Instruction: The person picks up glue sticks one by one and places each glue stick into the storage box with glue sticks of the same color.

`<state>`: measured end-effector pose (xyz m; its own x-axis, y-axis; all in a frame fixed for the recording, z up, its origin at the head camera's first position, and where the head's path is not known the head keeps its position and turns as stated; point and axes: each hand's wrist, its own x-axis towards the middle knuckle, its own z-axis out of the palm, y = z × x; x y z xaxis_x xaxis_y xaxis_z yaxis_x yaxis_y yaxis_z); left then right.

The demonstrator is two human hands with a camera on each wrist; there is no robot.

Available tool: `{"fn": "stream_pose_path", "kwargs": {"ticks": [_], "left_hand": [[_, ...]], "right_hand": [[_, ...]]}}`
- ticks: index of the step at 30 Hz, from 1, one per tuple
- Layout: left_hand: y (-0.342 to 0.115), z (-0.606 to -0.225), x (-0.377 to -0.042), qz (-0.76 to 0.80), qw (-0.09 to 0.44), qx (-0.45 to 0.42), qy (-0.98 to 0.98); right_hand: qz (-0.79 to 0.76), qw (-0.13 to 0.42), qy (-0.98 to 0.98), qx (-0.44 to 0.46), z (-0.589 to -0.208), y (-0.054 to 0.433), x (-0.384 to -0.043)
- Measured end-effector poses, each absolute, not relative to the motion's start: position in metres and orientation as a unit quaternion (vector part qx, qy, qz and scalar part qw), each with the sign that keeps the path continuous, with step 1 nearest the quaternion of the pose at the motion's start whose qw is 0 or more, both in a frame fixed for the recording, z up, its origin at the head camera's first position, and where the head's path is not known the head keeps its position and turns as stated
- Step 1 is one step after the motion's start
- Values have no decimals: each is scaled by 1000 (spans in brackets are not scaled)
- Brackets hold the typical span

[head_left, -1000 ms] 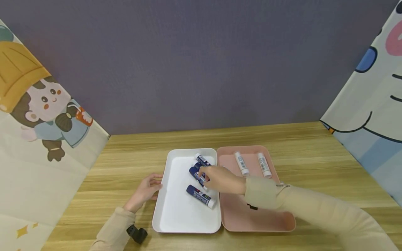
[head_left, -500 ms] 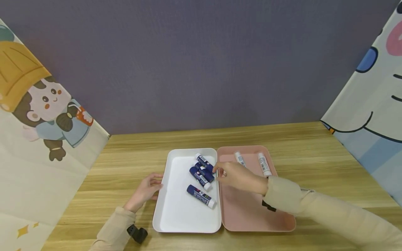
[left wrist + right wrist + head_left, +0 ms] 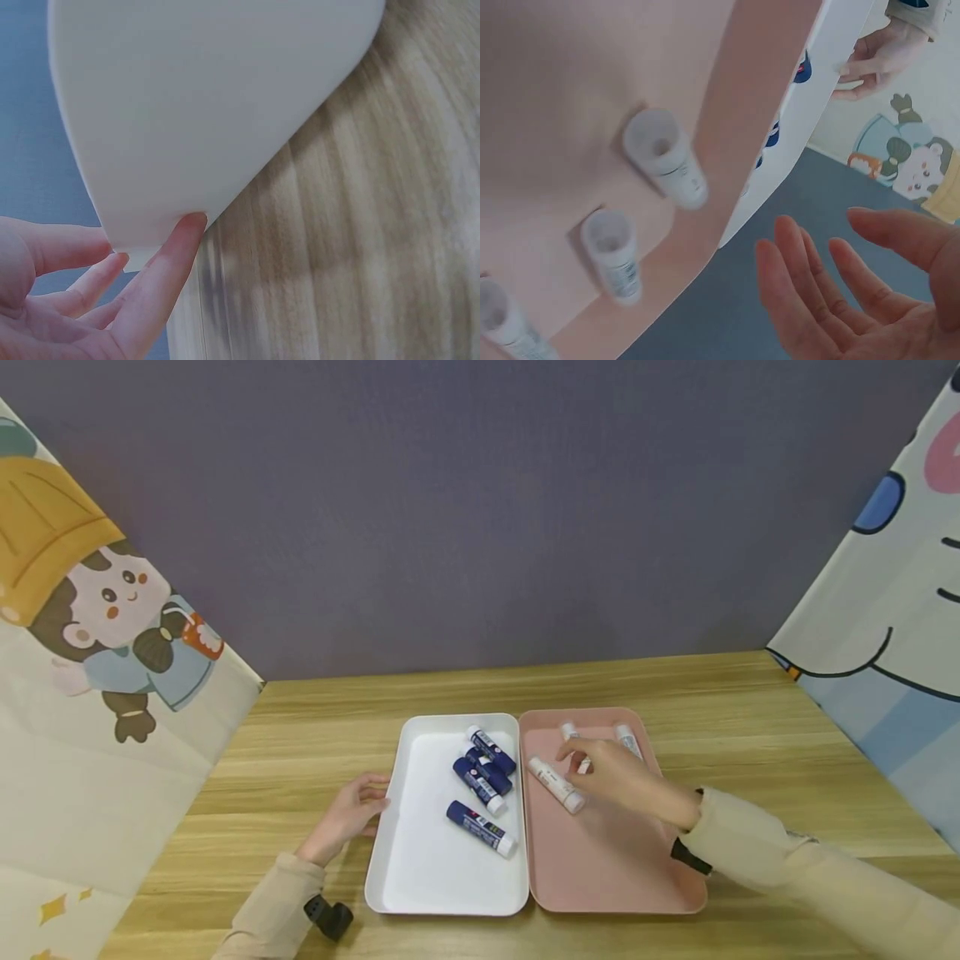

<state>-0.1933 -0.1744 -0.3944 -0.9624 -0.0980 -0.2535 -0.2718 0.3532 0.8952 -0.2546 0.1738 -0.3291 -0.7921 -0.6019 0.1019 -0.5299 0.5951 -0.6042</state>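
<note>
My left hand [image 3: 352, 814] touches the left side of the white tray [image 3: 420, 893], its fingers extended. In the left wrist view the thumb rests on the outer wall [image 3: 210, 112] and fingertips meet the edge. My right hand [image 3: 618, 777] hovers over the pink tray [image 3: 592, 881] with nothing in it, fingers loosely bent. Just left of it lies a white glue stick [image 3: 555, 785]. A second white glue stick [image 3: 569, 729] is partly hidden behind the hand, and a third [image 3: 628, 739] lies at the right wall.
Several blue glue sticks with white ends lie in the white tray: a cluster by its right wall, including one blue stick [image 3: 478, 787], and a separate one [image 3: 480, 828] nearer the front. The trays stand side by side on the wooden table [image 3: 300, 735].
My right hand has moved right, from over the blue glue sticks to over the pink tray, uncovering the blue cluster and the nearest white glue stick. The left hand stays put.
</note>
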Motion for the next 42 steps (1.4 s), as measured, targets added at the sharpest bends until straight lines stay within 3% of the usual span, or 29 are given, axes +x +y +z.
{"fn": "stream_pose_path", "kwargs": {"ticks": [21, 29, 42], "left_hand": [[-174, -395, -195, 560, 78, -107, 818], [-173, -395, -194, 559, 73, -117, 818], [-172, -394, -193, 556, 72, -122, 819]], "right_hand": [[-332, 71, 913, -228, -339, 247, -258], [-323, 37, 919, -225, -345, 263, -254], [-303, 26, 932, -195, -357, 286, -248]]}}
